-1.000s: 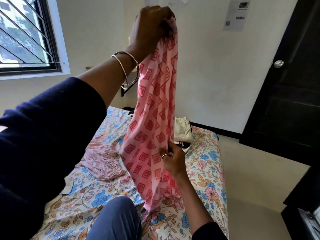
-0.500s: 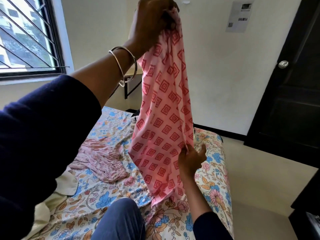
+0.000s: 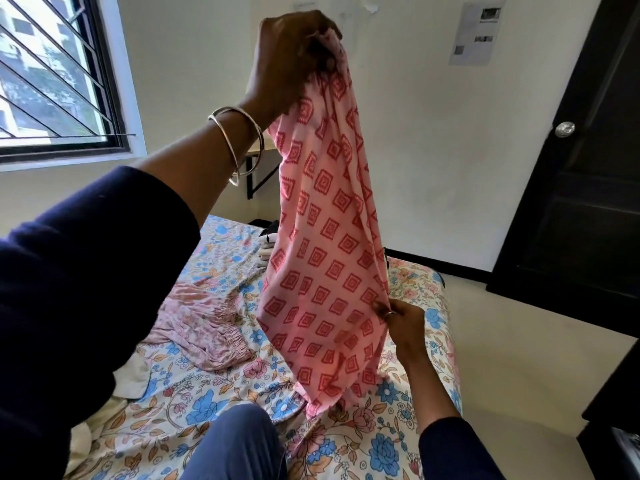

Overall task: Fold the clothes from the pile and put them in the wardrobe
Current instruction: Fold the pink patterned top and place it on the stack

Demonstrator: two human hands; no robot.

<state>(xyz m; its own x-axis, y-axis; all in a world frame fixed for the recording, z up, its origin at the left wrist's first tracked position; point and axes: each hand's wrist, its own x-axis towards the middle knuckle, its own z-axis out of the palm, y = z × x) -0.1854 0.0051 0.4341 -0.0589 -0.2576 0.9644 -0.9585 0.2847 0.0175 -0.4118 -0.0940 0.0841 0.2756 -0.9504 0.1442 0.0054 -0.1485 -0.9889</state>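
Head view: left hand grips the pink cloth up high, right hand pinches its side edge above the bed. Folding barely begun; another garment waits, wardrobe untouched.

- Left hand: raised high, above head level, fingers curled shut, bunching the top of the pink patterned cloth in a closed grip.
- Left wrist: two thin metal bangles hang loose around it.
- Left forearm: bare, angled upward; dark sleeve pushed back toward the elbow.
- Right hand: held low, fingertips pinching the cloth's right edge; a ring on one finger.
- Right forearm: bare, rising from a dark sleeve at the lower right.
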